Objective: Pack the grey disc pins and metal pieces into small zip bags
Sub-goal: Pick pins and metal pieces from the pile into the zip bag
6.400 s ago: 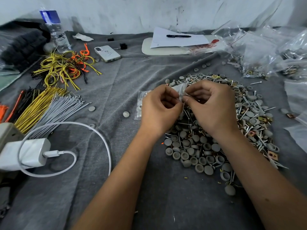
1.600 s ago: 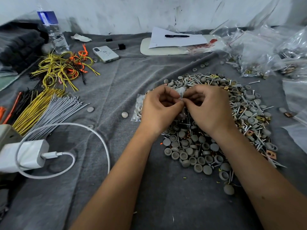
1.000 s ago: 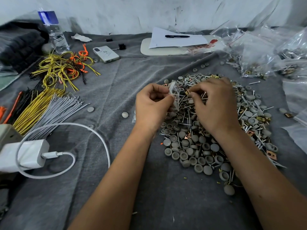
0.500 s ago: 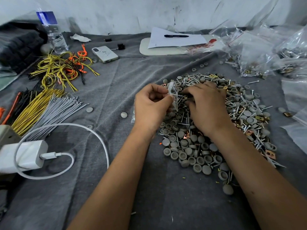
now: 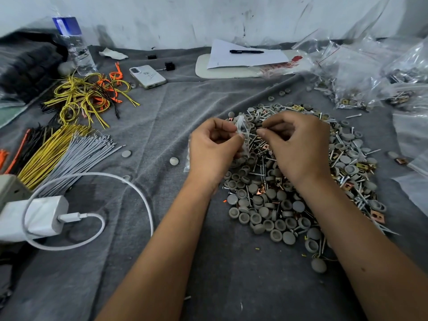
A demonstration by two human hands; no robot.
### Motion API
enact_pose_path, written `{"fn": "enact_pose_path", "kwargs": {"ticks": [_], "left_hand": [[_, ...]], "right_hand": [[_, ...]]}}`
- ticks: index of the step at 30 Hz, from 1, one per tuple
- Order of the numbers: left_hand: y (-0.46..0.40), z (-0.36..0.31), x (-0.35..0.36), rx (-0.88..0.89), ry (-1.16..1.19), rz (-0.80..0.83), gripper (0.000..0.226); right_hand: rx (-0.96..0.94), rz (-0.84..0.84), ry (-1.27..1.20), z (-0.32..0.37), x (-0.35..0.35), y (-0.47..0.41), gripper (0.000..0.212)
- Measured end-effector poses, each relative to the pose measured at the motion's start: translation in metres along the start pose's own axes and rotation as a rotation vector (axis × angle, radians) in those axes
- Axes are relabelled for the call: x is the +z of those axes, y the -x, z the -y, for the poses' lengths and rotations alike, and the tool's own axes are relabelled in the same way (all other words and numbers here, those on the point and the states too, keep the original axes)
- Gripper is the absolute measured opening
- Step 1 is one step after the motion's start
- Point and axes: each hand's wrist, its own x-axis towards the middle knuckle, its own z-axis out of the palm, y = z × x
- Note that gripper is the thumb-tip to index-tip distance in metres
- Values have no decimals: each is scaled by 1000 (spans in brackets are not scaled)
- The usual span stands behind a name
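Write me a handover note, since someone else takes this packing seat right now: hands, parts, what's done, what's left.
Left hand pinches a small zip bag, held upright above the pile.
Right hand pinches something small at its fingertips near the bag's mouth; too small to tell what.
The pile of grey disc pins and metal pieces lies loose on the grey cloth, under and around both hands.
Filled clear bags lie at the far right.
Done: some bags filled. Left: finish this bag, then pack the large pile.
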Motion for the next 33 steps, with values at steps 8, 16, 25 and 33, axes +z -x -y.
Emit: {"fn": "enact_pose_path", "kwargs": {"ticks": [8, 16, 25, 33], "left_hand": [[1, -3, -1, -3, -4, -2, 15], [1, 0, 0, 16, -55, 14, 15], [4, 1, 5, 114, -138, 89, 17], [2, 0, 3, 125, -70, 124, 19]], "right_hand": [[129, 85, -303, 1, -2, 0, 12], [24, 88, -51, 7, -1, 4, 16], [-25, 120, 51, 10, -3, 4, 13], [-61, 75, -32, 11, -2, 5, 14]]}}
